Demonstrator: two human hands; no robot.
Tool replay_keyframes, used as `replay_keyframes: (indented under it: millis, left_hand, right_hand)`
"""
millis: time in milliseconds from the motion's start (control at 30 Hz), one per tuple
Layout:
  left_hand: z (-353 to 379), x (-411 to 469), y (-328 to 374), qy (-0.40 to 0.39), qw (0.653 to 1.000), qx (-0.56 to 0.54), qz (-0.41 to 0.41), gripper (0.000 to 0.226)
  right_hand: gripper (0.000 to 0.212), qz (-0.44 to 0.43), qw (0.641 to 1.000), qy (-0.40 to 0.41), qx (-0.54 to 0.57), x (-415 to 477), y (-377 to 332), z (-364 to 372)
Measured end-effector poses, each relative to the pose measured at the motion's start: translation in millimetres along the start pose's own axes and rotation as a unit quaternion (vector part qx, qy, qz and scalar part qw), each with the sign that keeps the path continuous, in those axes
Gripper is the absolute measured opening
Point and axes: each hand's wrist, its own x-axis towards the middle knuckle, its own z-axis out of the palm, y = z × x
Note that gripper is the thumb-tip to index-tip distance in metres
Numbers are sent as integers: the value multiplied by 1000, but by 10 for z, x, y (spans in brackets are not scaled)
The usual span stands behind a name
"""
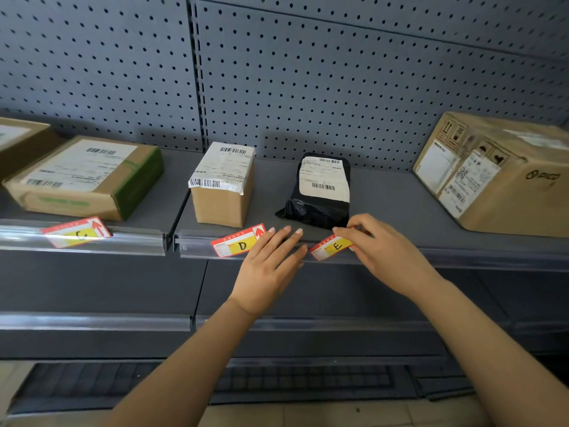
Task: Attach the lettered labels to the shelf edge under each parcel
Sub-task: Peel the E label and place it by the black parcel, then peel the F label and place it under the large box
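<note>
My right hand (381, 251) pinches the red and yellow label E (331, 247) against the clear shelf-edge strip (197, 241), just below the black bagged parcel (320, 189). My left hand (271, 263) lies flat with fingers spread on the strip, between label E and label D (238, 244). Label D sits in the strip under the small cardboard box (223, 186). Another label (77, 232) sits tilted in the strip under the flat green-edged box (86, 177); its letter is blurred.
A large cardboard box (498, 174) stands at the right of the grey shelf (400, 204), and part of another box (18, 140) shows at far left. A pegboard back wall (308, 72) rises behind. Lower shelves (92, 322) lie beneath my arms.
</note>
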Motion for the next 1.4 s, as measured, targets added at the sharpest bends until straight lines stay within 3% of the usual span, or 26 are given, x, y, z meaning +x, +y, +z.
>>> replay_keyframes:
  millis: [233, 400, 567, 733, 1000, 1167, 1400]
  left_hand:
    - [-18, -5, 8, -23, 1000, 7, -14, 28]
    - [-86, 48, 48, -38, 999, 2, -31, 27]
    - [-367, 176, 241, -35, 990, -33, -135, 38]
    - [-876, 214, 478, 47, 956, 44, -285, 40]
    - [-1629, -38, 719, 55, 873, 227, -429, 45]
    - [-2047, -231, 859, 72, 827, 292, -474, 44]
    - [-2516, -565, 733, 101, 809, 322, -482, 46]
  right_hand:
    - [48, 20, 999, -2, 28, -97, 27, 69]
    - [43, 24, 997, 68, 36, -60, -15, 66]
    - [36, -10, 987, 138, 82, 116, -144, 119]
    - [37, -58, 967, 174, 179, 430, -459, 152]
    - [43, -172, 916, 126, 339, 790, -1241, 222]
    - [47, -235, 890, 96, 379, 904, -1757, 211]
    - [49, -277, 869, 91, 400, 1140, -2401, 182]
